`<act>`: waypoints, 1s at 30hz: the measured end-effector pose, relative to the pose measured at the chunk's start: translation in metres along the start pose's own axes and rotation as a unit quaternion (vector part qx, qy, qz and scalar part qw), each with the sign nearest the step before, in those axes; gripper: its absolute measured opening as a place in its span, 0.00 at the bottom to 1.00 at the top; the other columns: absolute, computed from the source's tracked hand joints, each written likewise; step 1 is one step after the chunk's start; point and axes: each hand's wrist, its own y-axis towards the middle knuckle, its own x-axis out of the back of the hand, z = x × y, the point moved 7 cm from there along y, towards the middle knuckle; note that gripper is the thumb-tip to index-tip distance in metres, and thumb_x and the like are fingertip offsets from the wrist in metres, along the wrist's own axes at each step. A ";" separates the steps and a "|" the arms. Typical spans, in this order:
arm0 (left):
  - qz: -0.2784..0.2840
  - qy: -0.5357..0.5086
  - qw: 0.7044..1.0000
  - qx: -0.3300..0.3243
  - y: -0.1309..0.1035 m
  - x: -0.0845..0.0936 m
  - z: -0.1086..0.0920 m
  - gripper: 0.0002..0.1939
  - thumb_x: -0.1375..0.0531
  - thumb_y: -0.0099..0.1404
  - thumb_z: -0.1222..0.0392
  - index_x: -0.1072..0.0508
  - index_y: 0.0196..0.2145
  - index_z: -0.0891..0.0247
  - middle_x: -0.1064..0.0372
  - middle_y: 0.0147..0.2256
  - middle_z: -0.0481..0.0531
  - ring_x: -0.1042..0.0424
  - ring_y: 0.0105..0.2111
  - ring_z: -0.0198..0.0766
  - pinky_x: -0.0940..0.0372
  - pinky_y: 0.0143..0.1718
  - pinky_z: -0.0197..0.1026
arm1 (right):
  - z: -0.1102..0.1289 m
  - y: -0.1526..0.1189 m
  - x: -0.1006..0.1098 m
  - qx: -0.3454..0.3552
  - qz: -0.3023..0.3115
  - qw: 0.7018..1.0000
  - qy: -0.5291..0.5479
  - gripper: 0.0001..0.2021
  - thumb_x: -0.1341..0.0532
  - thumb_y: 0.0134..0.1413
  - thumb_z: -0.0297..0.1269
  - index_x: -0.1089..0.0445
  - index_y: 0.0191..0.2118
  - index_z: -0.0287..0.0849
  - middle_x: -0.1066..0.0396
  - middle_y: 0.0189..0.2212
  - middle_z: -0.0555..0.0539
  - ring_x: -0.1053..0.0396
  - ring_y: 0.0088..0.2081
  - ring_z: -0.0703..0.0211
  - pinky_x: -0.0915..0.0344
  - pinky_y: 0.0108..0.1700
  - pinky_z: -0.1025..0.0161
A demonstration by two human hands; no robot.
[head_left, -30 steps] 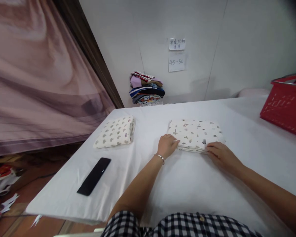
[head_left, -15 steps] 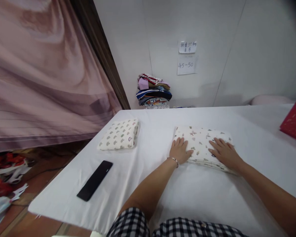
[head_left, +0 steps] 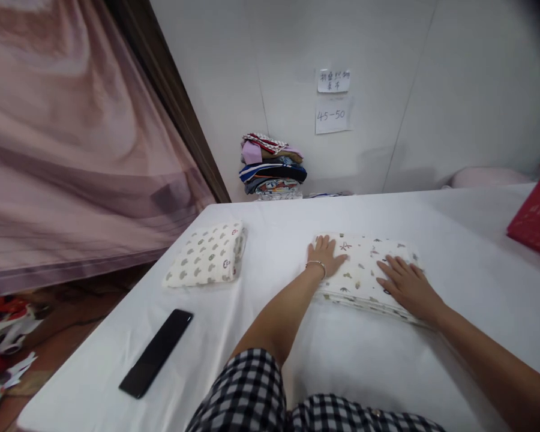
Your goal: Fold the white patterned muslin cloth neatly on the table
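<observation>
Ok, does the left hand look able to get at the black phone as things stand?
Probably yes: the left hand lies flat on the folded cloth, gripping nothing visible, and only bare white tabletop separates it from the phone.

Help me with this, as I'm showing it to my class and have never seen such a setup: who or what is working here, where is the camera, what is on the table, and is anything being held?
There is no machine here. A person works with two bare hands, and every picture comes from one camera worn on their head, looking forward and down.

The left hand, with a bracelet at its wrist, and the right hand rest spread on a folded patterned cloth. Neither grips it.

The cloth lies on a white-covered table. To its left are another folded cloth and, nearer the person, a flat black object, probably a phone. At the far right is something red, cut off by the picture's edge.
</observation>
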 end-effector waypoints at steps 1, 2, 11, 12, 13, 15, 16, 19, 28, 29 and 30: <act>-0.004 0.001 1.000 -0.002 0.000 -0.001 0.001 0.42 0.64 0.62 0.32 0.58 0.66 0.58 0.75 0.67 0.47 0.76 0.66 0.44 0.67 0.63 0.58 | 0.001 0.000 0.001 -0.007 0.004 1.000 0.005 0.28 0.58 0.61 0.51 0.40 0.60 0.43 0.48 0.63 0.40 0.53 0.63 0.43 0.51 0.59 0.43; -0.007 0.003 1.000 -0.003 0.000 -0.002 0.002 0.41 0.65 0.62 0.32 0.58 0.66 0.57 0.75 0.67 0.47 0.76 0.66 0.44 0.66 0.63 0.58 | 0.002 0.001 0.003 -0.014 0.012 1.000 0.012 0.28 0.58 0.61 0.51 0.40 0.60 0.43 0.48 0.63 0.40 0.53 0.64 0.43 0.52 0.60 0.43; -0.018 0.020 1.000 0.000 0.004 -0.002 0.004 0.40 0.64 0.63 0.33 0.57 0.66 0.56 0.73 0.67 0.47 0.74 0.66 0.46 0.66 0.63 0.59 | -0.027 0.051 0.021 -0.114 0.048 0.991 0.050 0.32 0.57 0.59 0.55 0.46 0.63 0.41 0.55 0.65 0.39 0.60 0.65 0.43 0.57 0.61 0.42; -0.019 0.019 1.000 -0.002 0.004 -0.002 0.004 0.40 0.64 0.63 0.33 0.57 0.66 0.55 0.73 0.67 0.46 0.74 0.66 0.46 0.66 0.63 0.59 | -0.034 0.055 0.016 -0.130 0.052 0.989 0.050 0.32 0.57 0.59 0.55 0.46 0.62 0.41 0.54 0.65 0.38 0.60 0.65 0.43 0.57 0.61 0.41; -0.020 0.017 1.000 -0.003 0.005 -0.003 0.005 0.39 0.64 0.63 0.33 0.57 0.66 0.55 0.73 0.67 0.46 0.74 0.66 0.46 0.66 0.63 0.59 | -0.039 0.056 0.011 -0.140 0.057 0.987 0.053 0.32 0.56 0.59 0.55 0.46 0.62 0.40 0.53 0.65 0.38 0.59 0.65 0.42 0.56 0.61 0.40; -0.023 0.013 1.000 -0.003 0.005 -0.004 0.006 0.39 0.64 0.63 0.33 0.56 0.66 0.53 0.72 0.67 0.45 0.74 0.66 0.46 0.66 0.63 0.59 | -0.044 0.057 0.003 -0.147 0.062 0.985 0.063 0.31 0.56 0.59 0.55 0.46 0.62 0.40 0.53 0.65 0.38 0.60 0.65 0.42 0.55 0.60 0.39; -0.024 0.009 1.000 -0.003 0.005 -0.005 0.006 0.39 0.63 0.63 0.33 0.56 0.66 0.53 0.72 0.67 0.45 0.73 0.66 0.45 0.67 0.63 0.59 | -0.045 0.057 0.000 -0.147 0.062 0.985 0.069 0.31 0.56 0.59 0.54 0.46 0.62 0.40 0.53 0.65 0.39 0.60 0.65 0.43 0.55 0.60 0.39; -0.031 -0.013 0.999 -0.008 0.005 -0.004 0.005 0.38 0.60 0.63 0.33 0.54 0.65 0.54 0.70 0.67 0.46 0.72 0.66 0.45 0.66 0.63 0.59 | -0.047 0.056 0.000 -0.145 0.053 0.983 0.103 0.30 0.54 0.58 0.54 0.44 0.61 0.42 0.52 0.64 0.39 0.59 0.65 0.42 0.56 0.60 0.38; -0.125 -0.227 0.944 0.206 0.000 0.025 0.056 0.29 0.44 0.61 0.49 0.41 0.58 0.62 0.44 0.60 0.60 0.46 0.61 0.45 0.48 0.59 0.43 | -0.093 0.011 0.008 -0.332 -0.003 0.887 0.320 0.34 0.43 0.52 0.46 0.46 0.63 0.39 0.38 0.57 0.36 0.39 0.56 0.44 0.41 0.56 0.51; -0.108 -0.241 0.938 0.222 0.001 0.025 0.060 0.29 0.42 0.59 0.50 0.39 0.56 0.62 0.40 0.57 0.61 0.41 0.58 0.47 0.44 0.57 0.44 | -0.094 0.006 0.007 -0.348 0.001 0.871 0.347 0.35 0.40 0.50 0.44 0.46 0.63 0.40 0.37 0.56 0.37 0.37 0.55 0.44 0.40 0.55 0.52; -0.092 -0.254 0.934 0.233 0.002 0.024 0.062 0.29 0.40 0.57 0.50 0.37 0.54 0.63 0.36 0.54 0.63 0.36 0.55 0.49 0.40 0.53 0.45 | -0.094 0.003 0.007 -0.361 0.002 0.857 0.368 0.37 0.38 0.47 0.44 0.46 0.63 0.40 0.36 0.56 0.37 0.36 0.54 0.44 0.39 0.54 0.52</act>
